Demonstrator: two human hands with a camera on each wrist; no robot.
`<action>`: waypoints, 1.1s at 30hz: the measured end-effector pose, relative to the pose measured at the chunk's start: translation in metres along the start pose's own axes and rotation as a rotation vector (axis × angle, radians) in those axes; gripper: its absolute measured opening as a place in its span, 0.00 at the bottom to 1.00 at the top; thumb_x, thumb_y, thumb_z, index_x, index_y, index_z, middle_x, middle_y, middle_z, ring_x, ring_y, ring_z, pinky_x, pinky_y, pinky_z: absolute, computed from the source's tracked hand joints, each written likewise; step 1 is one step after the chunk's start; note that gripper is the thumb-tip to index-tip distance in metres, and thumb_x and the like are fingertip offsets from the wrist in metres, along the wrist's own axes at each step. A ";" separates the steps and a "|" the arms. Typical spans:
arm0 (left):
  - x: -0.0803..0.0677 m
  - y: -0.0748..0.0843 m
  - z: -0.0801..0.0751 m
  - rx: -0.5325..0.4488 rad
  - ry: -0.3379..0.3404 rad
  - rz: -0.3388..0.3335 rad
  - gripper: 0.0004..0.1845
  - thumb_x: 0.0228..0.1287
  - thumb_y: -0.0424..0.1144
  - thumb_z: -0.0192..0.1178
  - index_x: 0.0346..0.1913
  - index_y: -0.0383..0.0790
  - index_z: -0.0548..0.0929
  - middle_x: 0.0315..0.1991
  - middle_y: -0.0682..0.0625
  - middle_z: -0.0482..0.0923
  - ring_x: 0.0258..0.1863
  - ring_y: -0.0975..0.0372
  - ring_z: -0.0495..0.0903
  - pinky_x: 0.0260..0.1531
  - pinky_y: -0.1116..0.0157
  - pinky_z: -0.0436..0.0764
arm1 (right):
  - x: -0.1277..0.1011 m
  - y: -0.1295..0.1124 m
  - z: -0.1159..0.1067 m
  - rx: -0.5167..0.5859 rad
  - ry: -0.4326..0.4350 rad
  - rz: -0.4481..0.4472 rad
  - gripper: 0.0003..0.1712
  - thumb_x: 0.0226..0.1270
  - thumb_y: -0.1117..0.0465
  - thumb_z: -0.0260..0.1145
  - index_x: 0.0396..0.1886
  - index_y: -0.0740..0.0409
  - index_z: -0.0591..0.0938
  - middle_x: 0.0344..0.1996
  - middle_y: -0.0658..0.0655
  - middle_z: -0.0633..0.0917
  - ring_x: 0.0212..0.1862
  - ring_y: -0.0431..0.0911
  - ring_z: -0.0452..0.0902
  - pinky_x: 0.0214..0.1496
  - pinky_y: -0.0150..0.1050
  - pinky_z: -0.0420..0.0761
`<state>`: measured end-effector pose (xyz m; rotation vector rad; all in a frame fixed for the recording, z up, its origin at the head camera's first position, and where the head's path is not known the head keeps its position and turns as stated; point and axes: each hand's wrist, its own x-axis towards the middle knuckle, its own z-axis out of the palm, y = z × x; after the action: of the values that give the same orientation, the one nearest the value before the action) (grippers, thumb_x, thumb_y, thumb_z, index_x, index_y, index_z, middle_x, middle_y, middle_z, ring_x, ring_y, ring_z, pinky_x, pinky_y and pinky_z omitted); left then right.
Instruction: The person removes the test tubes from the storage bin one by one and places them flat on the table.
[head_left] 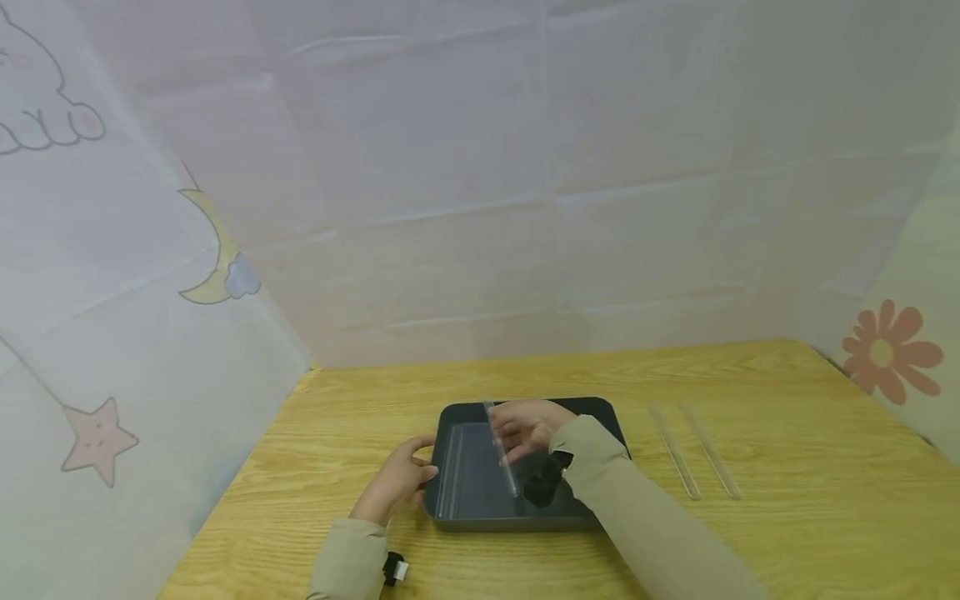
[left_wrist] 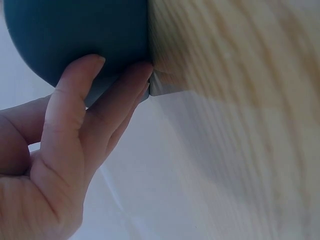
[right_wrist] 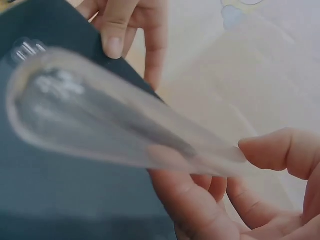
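Observation:
My right hand [head_left: 528, 425] pinches a clear test tube [right_wrist: 100, 115] between thumb and fingers, over the dark rectangular tray [head_left: 525, 524]. Its rounded end comes close to the camera in the right wrist view, and the tube slants across the tray in the head view. At the tray's left side is my left hand [head_left: 401, 479], its fairly straight fingers [left_wrist: 115, 100] touching the outer wall, with one fingertip at the rim. Inside the tray, along the left wall, lie clear tubes [head_left: 452, 471]. My right hand and sleeve hide part of the tray's right half.
Two more clear tubes, one [head_left: 677, 454] left of the other [head_left: 711, 454], lie side by side on the wooden table [head_left: 810, 500], right of the tray. A pale printed cloth [head_left: 450, 208] hangs behind the table and along its sides.

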<state>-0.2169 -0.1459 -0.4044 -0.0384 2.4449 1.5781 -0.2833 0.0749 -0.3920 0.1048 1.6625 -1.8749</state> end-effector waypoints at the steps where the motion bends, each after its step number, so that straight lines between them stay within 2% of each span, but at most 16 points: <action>1: 0.000 0.000 0.000 0.001 0.001 0.000 0.27 0.67 0.21 0.53 0.69 0.27 0.63 0.43 0.34 0.79 0.30 0.56 0.81 0.19 0.66 0.74 | -0.001 -0.001 -0.001 0.001 0.003 -0.006 0.32 0.69 0.74 0.54 0.73 0.65 0.61 0.61 0.73 0.66 0.53 0.57 0.69 0.56 0.62 0.72; 5: 0.000 0.000 0.000 -0.006 0.002 -0.001 0.27 0.68 0.21 0.53 0.69 0.28 0.64 0.41 0.35 0.79 0.29 0.57 0.80 0.18 0.67 0.70 | -0.008 -0.003 -0.007 0.004 0.004 -0.022 0.32 0.70 0.74 0.55 0.73 0.64 0.61 0.56 0.71 0.69 0.49 0.56 0.72 0.55 0.61 0.73; 7: 0.000 0.000 0.000 -0.013 0.003 -0.003 0.27 0.68 0.21 0.53 0.69 0.29 0.64 0.41 0.35 0.79 0.28 0.57 0.79 0.18 0.68 0.68 | -0.011 -0.003 -0.011 -0.001 -0.010 -0.029 0.33 0.71 0.73 0.54 0.74 0.63 0.58 0.58 0.72 0.69 0.53 0.58 0.73 0.56 0.60 0.73; 10: 0.000 -0.001 0.000 -0.017 0.004 0.003 0.27 0.67 0.21 0.53 0.69 0.28 0.64 0.40 0.35 0.79 0.28 0.57 0.80 0.17 0.68 0.68 | -0.016 -0.003 -0.015 -0.008 -0.035 -0.041 0.34 0.73 0.72 0.53 0.75 0.64 0.54 0.64 0.75 0.65 0.63 0.64 0.67 0.58 0.60 0.71; 13: 0.001 -0.002 -0.001 -0.014 0.002 0.006 0.27 0.67 0.21 0.53 0.69 0.28 0.64 0.41 0.35 0.79 0.28 0.57 0.80 0.17 0.68 0.67 | -0.021 -0.002 -0.018 0.007 -0.029 -0.050 0.33 0.74 0.71 0.53 0.75 0.64 0.54 0.66 0.75 0.64 0.66 0.65 0.64 0.58 0.61 0.71; 22: -0.001 -0.002 -0.001 0.001 0.002 0.009 0.27 0.67 0.21 0.53 0.69 0.27 0.63 0.40 0.35 0.79 0.26 0.58 0.79 0.16 0.69 0.68 | -0.031 0.000 -0.027 0.003 -0.038 -0.085 0.34 0.75 0.69 0.53 0.75 0.65 0.52 0.66 0.75 0.63 0.66 0.66 0.63 0.57 0.59 0.73; 27: -0.001 -0.001 -0.001 -0.005 0.001 0.011 0.27 0.67 0.21 0.53 0.69 0.27 0.63 0.41 0.35 0.79 0.27 0.58 0.79 0.16 0.69 0.68 | -0.033 0.003 -0.036 0.006 -0.011 -0.095 0.33 0.74 0.69 0.54 0.75 0.65 0.54 0.61 0.72 0.68 0.62 0.63 0.68 0.52 0.56 0.77; 33: -0.001 0.000 -0.001 0.001 0.002 0.000 0.27 0.68 0.21 0.53 0.69 0.27 0.63 0.43 0.33 0.79 0.28 0.57 0.80 0.17 0.68 0.71 | -0.039 0.008 -0.049 -0.003 -0.022 -0.115 0.35 0.74 0.69 0.55 0.75 0.66 0.51 0.58 0.70 0.71 0.57 0.58 0.73 0.49 0.53 0.79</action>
<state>-0.2161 -0.1465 -0.4036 -0.0403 2.4475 1.5769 -0.2639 0.1353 -0.3915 -0.0132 1.6887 -1.9505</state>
